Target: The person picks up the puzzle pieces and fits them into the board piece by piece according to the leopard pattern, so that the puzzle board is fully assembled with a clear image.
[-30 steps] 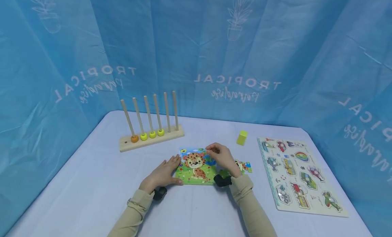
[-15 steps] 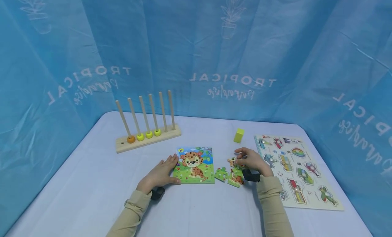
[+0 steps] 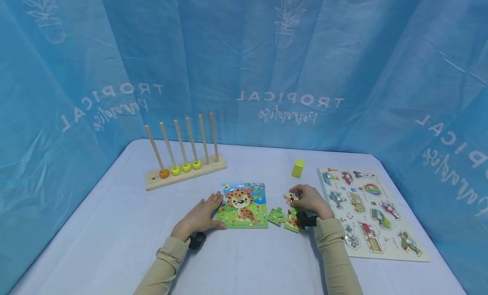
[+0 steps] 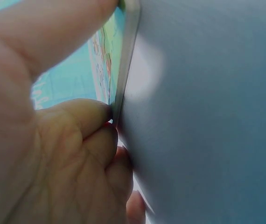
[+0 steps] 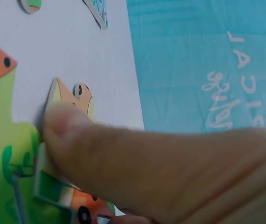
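A square leopard puzzle (image 3: 243, 206) lies on the white table in front of the person. Flat at its left side, the left hand (image 3: 199, 217) touches the edge with its fingertips, the thumb by the near left corner. In the left wrist view, fingers and thumb (image 4: 53, 35) meet the thin edge of the board. To the right of the puzzle, the right hand (image 3: 310, 199) pinches a loose puzzle piece (image 3: 290, 197) with part of a leopard face. The right wrist view shows the thumb (image 5: 72, 135) over this piece. Green puzzle pieces (image 3: 275, 216) lie below that hand.
A wooden peg stand (image 3: 186, 173) with one orange and several yellow beads stands at the back left. Behind the right hand is a yellow block (image 3: 298, 168). A large vehicle puzzle board (image 3: 381, 244) lies at the right. Blue curtains (image 3: 244, 66) surround the table.
The right hand moved from the top right of the leopard puzzle rightward to the loose pieces, where its fingers closed on one. The left hand stayed at the puzzle's left edge.
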Demonstrator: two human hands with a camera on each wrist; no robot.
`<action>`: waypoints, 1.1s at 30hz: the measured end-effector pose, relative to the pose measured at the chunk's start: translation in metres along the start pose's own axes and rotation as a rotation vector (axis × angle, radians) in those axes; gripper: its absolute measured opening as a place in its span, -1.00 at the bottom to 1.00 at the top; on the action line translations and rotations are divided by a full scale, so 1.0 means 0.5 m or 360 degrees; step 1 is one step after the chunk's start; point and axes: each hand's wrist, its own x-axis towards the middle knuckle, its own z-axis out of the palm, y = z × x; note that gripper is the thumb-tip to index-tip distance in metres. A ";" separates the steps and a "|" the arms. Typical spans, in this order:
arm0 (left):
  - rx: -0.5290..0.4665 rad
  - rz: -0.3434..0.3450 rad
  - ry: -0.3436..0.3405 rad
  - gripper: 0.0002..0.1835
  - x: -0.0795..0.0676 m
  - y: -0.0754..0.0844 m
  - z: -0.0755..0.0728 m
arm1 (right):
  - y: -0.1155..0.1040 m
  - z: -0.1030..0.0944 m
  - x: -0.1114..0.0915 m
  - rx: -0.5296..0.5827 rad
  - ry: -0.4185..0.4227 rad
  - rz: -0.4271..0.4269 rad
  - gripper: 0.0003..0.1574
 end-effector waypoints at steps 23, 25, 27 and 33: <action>0.0010 -0.0028 -0.0003 0.03 0.001 0.000 -0.006 | -0.081 0.030 0.027 0.0406 0.0130 -0.0128 -0.77; 0.0007 -0.0031 0.0004 0.03 0.001 0.000 -0.005 | -0.100 0.040 0.034 0.0455 0.0100 -0.0167 -0.75; -0.0001 -0.0035 0.0010 0.03 0.001 0.000 -0.004 | -0.120 0.051 0.040 0.0495 0.0072 -0.0198 -0.74; -0.0012 -0.0013 -0.0003 0.02 0.002 0.003 0.001 | -0.156 0.085 0.044 0.0465 0.0058 -0.0177 -0.79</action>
